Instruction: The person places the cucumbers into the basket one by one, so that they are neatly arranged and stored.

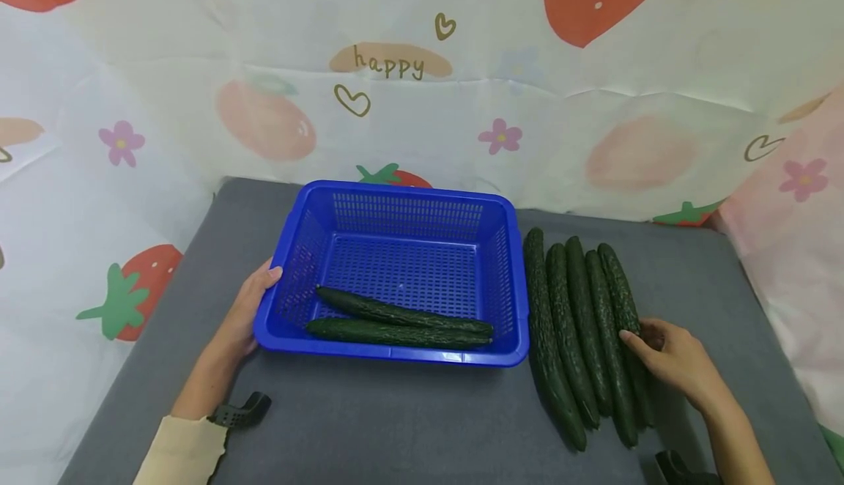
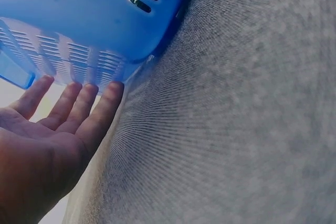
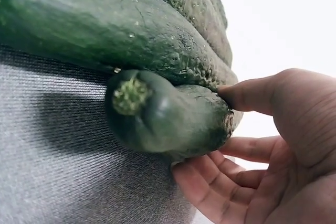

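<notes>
A blue plastic basket (image 1: 401, 353) with slotted walls stands on the grey cloth, and two dark green cucumbers (image 1: 402, 333) lie side by side at its near edge. My left hand (image 1: 247, 305) holds the basket's left rim, thumb on top; in the left wrist view its fingers (image 2: 100, 114) rest against the outer wall. Right of the basket, several cucumbers (image 1: 555, 368) lie lengthwise in a row. At that row's right end, my right hand (image 1: 679, 360) pinches the outermost cucumber (image 3: 178, 119) between thumb and fingers. This cucumber still lies against its neighbour.
A grey cloth (image 1: 409, 426) covers the table. Behind it hangs a pale curtain (image 1: 409, 126) printed with strawberries, hearts and flowers. Dark straps (image 1: 244, 410) sit at both wrists.
</notes>
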The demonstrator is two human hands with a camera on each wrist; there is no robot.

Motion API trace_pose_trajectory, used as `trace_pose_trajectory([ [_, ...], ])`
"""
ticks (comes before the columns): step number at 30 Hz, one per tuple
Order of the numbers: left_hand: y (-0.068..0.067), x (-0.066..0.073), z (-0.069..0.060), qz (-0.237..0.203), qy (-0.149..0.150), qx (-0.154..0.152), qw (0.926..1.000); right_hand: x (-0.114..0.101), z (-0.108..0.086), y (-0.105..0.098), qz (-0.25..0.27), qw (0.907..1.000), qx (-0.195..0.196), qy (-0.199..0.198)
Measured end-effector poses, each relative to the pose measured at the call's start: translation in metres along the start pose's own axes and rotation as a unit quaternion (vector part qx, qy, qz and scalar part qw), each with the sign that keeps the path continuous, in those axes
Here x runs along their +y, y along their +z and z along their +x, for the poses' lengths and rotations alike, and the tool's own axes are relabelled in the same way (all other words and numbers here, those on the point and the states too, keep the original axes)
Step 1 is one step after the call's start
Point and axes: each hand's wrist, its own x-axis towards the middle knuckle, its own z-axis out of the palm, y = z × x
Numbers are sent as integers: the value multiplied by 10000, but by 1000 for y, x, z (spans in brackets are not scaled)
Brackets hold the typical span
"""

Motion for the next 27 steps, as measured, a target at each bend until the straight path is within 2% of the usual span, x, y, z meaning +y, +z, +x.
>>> trace_pose_trajectory([
  [18,-2,2,1,118,71,-18,9999,-2,3,-1,-28,10000,8,4],
  [27,0,1,0,3,-18,8,10000,-4,3,0,200,9998,-16,4],
])
